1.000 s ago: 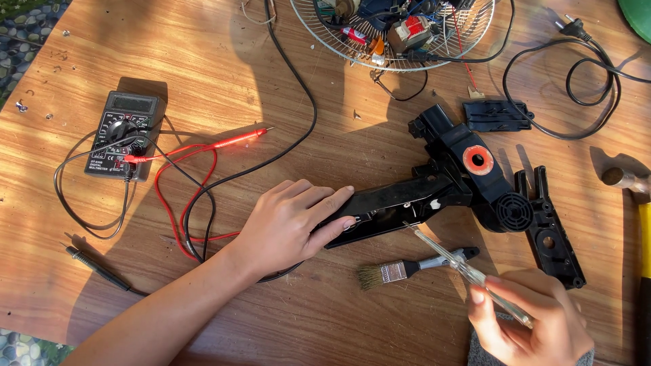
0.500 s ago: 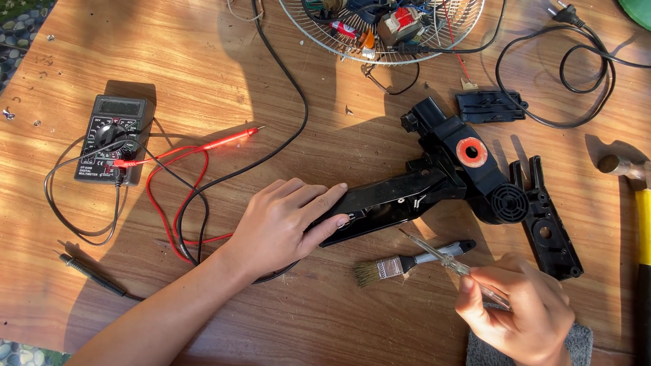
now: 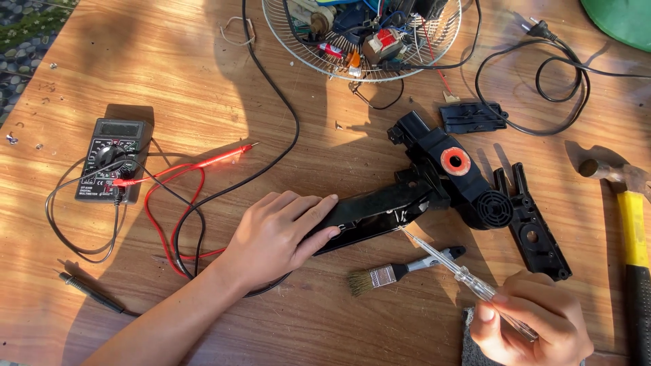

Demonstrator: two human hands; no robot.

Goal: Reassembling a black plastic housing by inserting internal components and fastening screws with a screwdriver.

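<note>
While the left hand [image 3: 281, 234] lies flat, fingers together, pressing down the lower-left end of a long black plastic housing [image 3: 413, 196] at centre frame, the right hand [image 3: 532, 329] at the lower right is closed around a clear-handled screwdriver [image 3: 458, 271], its tip touching the housing's lower edge. The housing runs diagonally from the left hand up and right to an orange-ringed hub, so the left hand is on it and the right stays apart. A paintbrush [image 3: 400, 271] lies between the hands; a multimeter [image 3: 112, 159] sits at left, a hammer [image 3: 630, 230] at right.
</note>
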